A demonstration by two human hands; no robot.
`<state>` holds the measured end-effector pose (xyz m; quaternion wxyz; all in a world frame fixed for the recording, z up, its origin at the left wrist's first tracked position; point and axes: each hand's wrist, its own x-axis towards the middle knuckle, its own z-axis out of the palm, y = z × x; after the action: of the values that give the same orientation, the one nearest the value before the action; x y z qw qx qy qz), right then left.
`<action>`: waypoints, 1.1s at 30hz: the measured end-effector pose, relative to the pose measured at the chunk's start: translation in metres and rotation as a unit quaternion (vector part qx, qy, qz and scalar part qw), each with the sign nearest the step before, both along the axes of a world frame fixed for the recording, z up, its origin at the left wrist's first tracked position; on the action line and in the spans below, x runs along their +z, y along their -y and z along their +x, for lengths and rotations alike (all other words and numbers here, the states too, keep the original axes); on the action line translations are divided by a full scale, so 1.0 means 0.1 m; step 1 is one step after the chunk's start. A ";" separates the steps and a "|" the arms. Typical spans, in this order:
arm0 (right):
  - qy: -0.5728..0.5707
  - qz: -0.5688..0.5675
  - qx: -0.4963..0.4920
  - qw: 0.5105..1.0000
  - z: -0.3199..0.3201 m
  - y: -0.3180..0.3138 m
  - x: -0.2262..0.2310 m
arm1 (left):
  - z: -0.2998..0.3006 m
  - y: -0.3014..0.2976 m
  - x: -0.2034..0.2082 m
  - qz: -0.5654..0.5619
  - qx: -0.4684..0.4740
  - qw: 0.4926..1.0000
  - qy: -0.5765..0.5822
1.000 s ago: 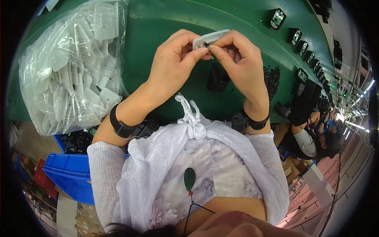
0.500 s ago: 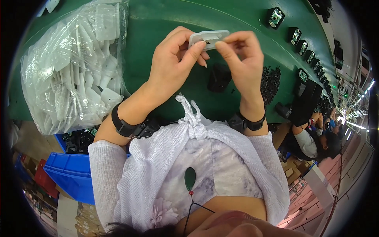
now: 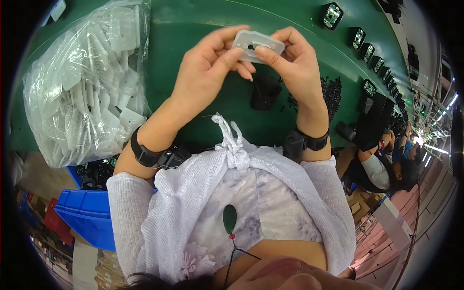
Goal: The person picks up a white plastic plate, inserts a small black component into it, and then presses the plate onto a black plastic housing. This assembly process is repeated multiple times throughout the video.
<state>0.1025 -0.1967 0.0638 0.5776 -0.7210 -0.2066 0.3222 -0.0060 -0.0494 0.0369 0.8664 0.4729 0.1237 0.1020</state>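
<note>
Between both hands, above the green table, is a translucent white plastic plate (image 3: 269, 44) with rounded corners and a small black piece (image 3: 251, 47) set near its middle. My left hand (image 3: 205, 63) is closed on the plate's left end, thumb on the near face. At the other end my right hand (image 3: 296, 60) grips it, its thumb pressed flat on the face beside the black piece. Below the plate, a black box-shaped housing (image 3: 266, 93) rests on the table, partly behind my right hand. Small black parts (image 3: 332, 94) lie heaped by my right wrist.
A clear plastic bag (image 3: 87, 87) full of white plates covers the table's left side. Black housings with circuit boards (image 3: 332, 16) line the right edge of the green table (image 3: 193, 17). Blue bins (image 3: 87, 212) stand below at the left. Another person (image 3: 377, 169) sits at the right.
The plate has tilted so its face shows more, and my right thumb has moved onto it. Both hands have shifted slightly; the black housing is less covered.
</note>
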 end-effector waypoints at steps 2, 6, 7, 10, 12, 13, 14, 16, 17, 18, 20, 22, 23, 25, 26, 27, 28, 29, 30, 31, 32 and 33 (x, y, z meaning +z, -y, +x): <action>-0.033 0.068 -0.017 0.997 -0.01 0.02 -0.04 | 0.00 -0.10 -0.03 0.028 0.007 1.000 -0.011; 0.397 -0.104 0.154 0.899 0.05 0.28 0.26 | 0.03 -0.35 -0.13 0.233 0.073 0.965 -0.094; 0.398 -0.102 0.153 0.899 0.02 0.36 0.31 | 0.06 -0.38 -0.17 0.359 0.101 0.921 -0.112; 0.445 -0.199 0.346 0.802 -0.16 0.50 0.35 | 0.06 -0.39 -0.29 0.507 0.133 0.849 -0.072; 0.440 -0.199 0.332 0.810 -0.19 0.56 0.24 | 0.07 -0.35 -0.31 0.609 0.138 0.780 -0.041; 0.434 -0.195 0.321 0.819 -0.18 0.56 0.20 | 0.06 -0.34 -0.30 0.629 0.138 0.764 -0.042; 0.438 -0.207 0.319 0.815 -0.16 0.56 0.19 | 0.06 -0.32 -0.28 0.650 0.137 0.746 -0.044; 0.416 -0.183 0.286 0.844 -0.09 0.50 0.19 | 0.01 -0.24 -0.20 0.694 0.131 0.705 -0.070; 0.391 -0.160 0.253 0.870 -0.05 0.48 0.19 | -0.02 -0.20 -0.16 0.733 0.122 0.663 -0.097; 0.385 -0.130 0.197 0.892 -0.02 0.48 0.15 | -0.06 -0.17 -0.13 0.734 0.124 0.661 -0.096; 0.399 -0.103 0.160 0.897 0.06 0.43 0.14 | -0.14 -0.11 -0.09 0.744 0.064 0.655 -0.117; 0.397 -0.077 0.091 0.910 0.08 0.36 0.16 | -0.17 -0.08 -0.12 0.733 0.063 0.674 -0.066; 0.396 -0.073 0.094 0.911 0.07 0.32 0.15 | -0.18 -0.08 -0.15 0.718 0.060 0.693 -0.013; 0.398 -0.056 0.074 0.912 0.05 0.22 0.13 | -0.17 -0.11 -0.19 0.696 0.048 0.716 0.023; 0.435 -0.044 0.101 0.894 0.06 0.17 0.11 | -0.16 -0.13 -0.21 0.655 0.052 0.752 0.046; 0.435 -0.041 0.103 0.893 0.05 0.11 0.10 | -0.17 -0.15 -0.21 0.612 0.056 0.786 0.068; 0.467 -0.040 0.136 0.873 0.04 0.06 0.10 | -0.20 -0.19 -0.21 0.613 0.057 0.786 0.067; 0.497 -0.039 0.169 0.850 0.03 0.02 0.09 | -0.23 -0.23 -0.20 0.603 0.076 0.792 0.061; 0.492 -0.036 0.184 0.850 0.02 -0.02 0.09 | -0.25 -0.27 -0.19 0.593 0.095 0.798 0.055; 0.491 -0.033 0.186 0.851 0.02 -0.04 0.08 | -0.29 -0.29 -0.17 0.593 0.096 0.798 0.051; 0.495 -0.042 0.210 0.842 0.01 -0.06 0.08 | -0.33 -0.32 -0.16 0.594 0.108 0.796 0.044; 0.500 -0.052 0.233 0.833 0.01 -0.07 0.07 | -0.36 -0.32 -0.15 0.593 0.120 0.795 0.037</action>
<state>0.1032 -0.1894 0.0707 0.2651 -0.7432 -0.6120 0.0532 -0.0424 -0.0170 0.0215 0.4005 0.8716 0.0623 0.2759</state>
